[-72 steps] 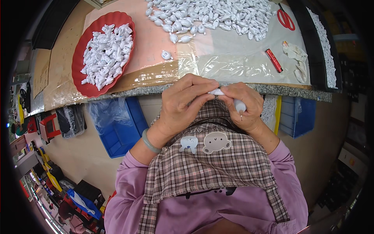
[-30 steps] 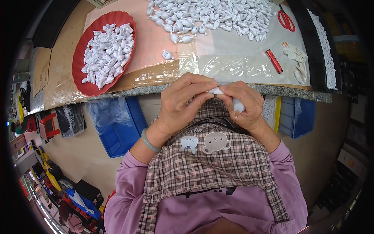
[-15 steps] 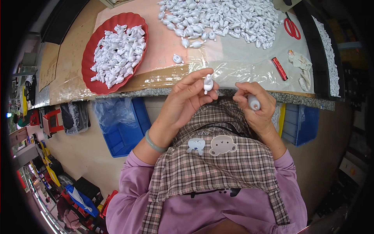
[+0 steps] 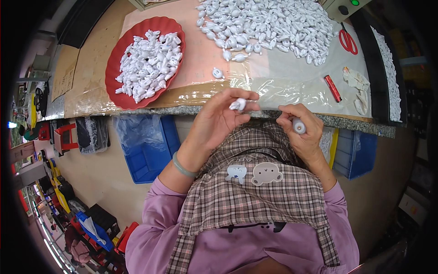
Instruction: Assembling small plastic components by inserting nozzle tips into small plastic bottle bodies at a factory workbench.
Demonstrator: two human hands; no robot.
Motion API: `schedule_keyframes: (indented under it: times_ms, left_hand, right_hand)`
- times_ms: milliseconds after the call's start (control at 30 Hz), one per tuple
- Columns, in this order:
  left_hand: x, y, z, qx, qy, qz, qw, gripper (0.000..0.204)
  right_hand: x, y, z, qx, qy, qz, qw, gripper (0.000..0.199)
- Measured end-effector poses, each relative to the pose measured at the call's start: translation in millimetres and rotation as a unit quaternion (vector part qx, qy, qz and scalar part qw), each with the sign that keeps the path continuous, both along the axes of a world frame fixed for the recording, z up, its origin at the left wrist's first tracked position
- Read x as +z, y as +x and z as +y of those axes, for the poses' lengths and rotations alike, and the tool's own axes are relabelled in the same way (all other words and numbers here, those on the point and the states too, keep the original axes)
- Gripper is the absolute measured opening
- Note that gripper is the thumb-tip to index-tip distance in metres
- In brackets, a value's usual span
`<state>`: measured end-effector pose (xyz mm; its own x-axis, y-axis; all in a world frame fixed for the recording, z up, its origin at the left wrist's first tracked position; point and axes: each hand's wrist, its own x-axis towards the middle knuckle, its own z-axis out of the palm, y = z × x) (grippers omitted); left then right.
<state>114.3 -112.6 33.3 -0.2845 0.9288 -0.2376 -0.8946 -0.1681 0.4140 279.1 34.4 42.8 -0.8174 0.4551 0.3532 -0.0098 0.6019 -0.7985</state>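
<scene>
My left hand [image 4: 222, 116] pinches a small white plastic figurine [image 4: 238, 104] between thumb and fingers, just in front of the table edge. The figurine lies tilted, its rounded end partly behind the fingers. In my right hand [image 4: 302, 130], closed at about the same height, is a pale grey, round-ended handle [image 4: 299, 126] with a small brownish spot at its end. Whatever the handle leads to is hidden by the fingers. The two hands are apart. A lone white figurine [image 4: 217, 73] rests on the table just beyond my left hand.
A red scalloped plate [image 4: 114, 93] heaped with white figurines stands at the left. A large pile of figurines [image 4: 273, 27] covers the far middle. Right of it lie red scissors [image 4: 348, 43], a red tube [image 4: 333, 88] and a crumpled cloth [image 4: 357, 84]. Blue bins [image 4: 141, 164] sit below the table edge.
The figurine in my left hand has turned from upright to tilted, and the fingers have shifted around it. My right hand keeps its grip on the handle. The whole view has shifted slightly.
</scene>
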Motion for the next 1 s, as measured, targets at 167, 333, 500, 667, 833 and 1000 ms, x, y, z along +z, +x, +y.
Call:
schedule_keyframes:
  times_ms: [167, 333, 500, 667, 833, 1000]
  left_hand:
    - [1.8, -31.2, -12.8, 0.1, -0.186, 0.379, 0.901, 0.023]
    - [1.3, -43.3, 1.6, 0.163, -0.282, 0.713, 0.62, 0.014]
    - [-12.3, -55.1, 5.8, 0.12, -0.29, 0.801, 0.511, 0.021]
    - [-10.3, -55.3, 7.3, 0.128, -0.278, 0.808, 0.504, 0.022]
    - [-10.6, -54.5, 3.8, 0.162, -0.267, 0.813, 0.492, 0.02]
    - [-4.3, -35.7, 10.3, 0.107, -0.175, 0.527, 0.825, 0.021]
  right_hand:
    - [0.7, -0.4, -0.8, 0.001, 0.012, 0.009, 1.0, 0.02]
    - [0.0, -2.4, -2.9, -0.004, 0.018, 0.0, 1.0, 0.017]
    - [0.6, -3.1, -3.5, 0.001, 0.014, -0.004, 1.0, 0.017]
    - [-0.5, -2.8, -3.2, -0.001, 0.009, -0.016, 1.0, 0.017]
    - [-0.9, -4.0, -2.4, 0.002, -0.069, -0.04, 0.997, 0.025]
    - [2.8, 0.7, -1.9, 0.013, -0.282, -0.048, 0.958, 0.038]
